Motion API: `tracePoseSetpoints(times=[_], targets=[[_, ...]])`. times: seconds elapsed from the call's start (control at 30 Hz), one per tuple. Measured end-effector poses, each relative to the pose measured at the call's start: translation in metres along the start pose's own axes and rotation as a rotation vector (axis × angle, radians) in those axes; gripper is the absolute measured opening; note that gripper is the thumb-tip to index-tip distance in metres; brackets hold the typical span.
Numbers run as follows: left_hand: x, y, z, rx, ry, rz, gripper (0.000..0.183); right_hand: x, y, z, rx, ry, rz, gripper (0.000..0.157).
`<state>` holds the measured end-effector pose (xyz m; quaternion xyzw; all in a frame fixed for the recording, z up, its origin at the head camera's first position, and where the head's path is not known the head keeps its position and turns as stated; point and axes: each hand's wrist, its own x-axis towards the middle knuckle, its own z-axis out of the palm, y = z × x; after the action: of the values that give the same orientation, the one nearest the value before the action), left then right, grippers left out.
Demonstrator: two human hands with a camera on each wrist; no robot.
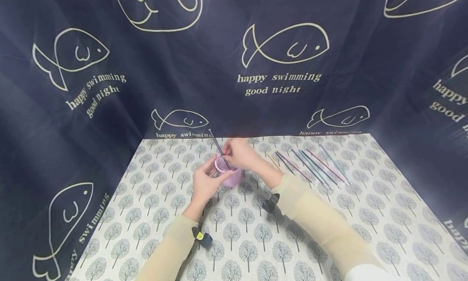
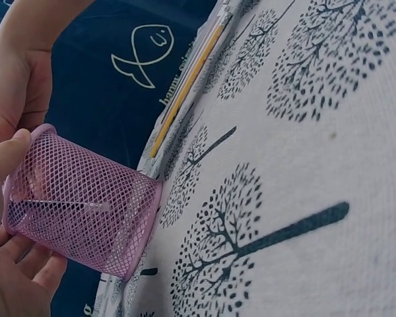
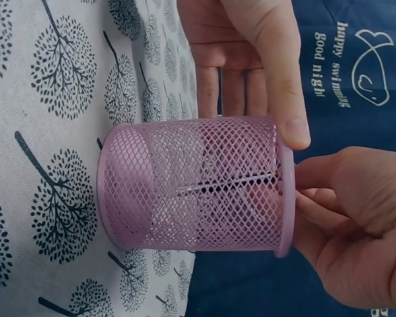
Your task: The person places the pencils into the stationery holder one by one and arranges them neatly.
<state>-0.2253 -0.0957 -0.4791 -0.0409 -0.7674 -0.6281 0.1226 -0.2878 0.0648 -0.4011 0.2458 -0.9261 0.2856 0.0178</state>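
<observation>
Head: your left fingers (image 1: 209,164) grip the pink mesh pencil cup (image 1: 234,180) on the worktop (image 1: 157,183); your right fingers (image 1: 227,146), at its mouth, pinch the dark stick (image 1: 215,140), tilted in. Left wrist: stick sits slightly aslant of the cup's axis. Right wrist: its lower tip looks short of the base.

- From my head, one camera looks forward and down, far enough back to take in the table (image 1: 252,232) and dark curtain (image 1: 215,65).
- My left wrist's camera faces the pink mesh cup (image 2: 92,188) close up, rim leftward.
- My right wrist's, also close, shows it rim rightward.
- Both wrist views share cup, table and curtain.
</observation>
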Motion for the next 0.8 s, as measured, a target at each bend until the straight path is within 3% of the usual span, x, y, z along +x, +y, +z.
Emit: tracePoseSetpoints(times=[0.3, 0.8], targets=[[-0.0001, -0.0019, 0.0, 0.003, 0.017, 0.004, 0.082, 0.0046, -0.0051, 0.0035, -0.106, -0.023, -0.025, 0.013], [0.0005, -0.0013, -0.0008, 0.009, 0.014, -0.004, 0.08, 0.0083, -0.0092, 0.0083, -0.126, -0.088, 0.032, 0.008]])
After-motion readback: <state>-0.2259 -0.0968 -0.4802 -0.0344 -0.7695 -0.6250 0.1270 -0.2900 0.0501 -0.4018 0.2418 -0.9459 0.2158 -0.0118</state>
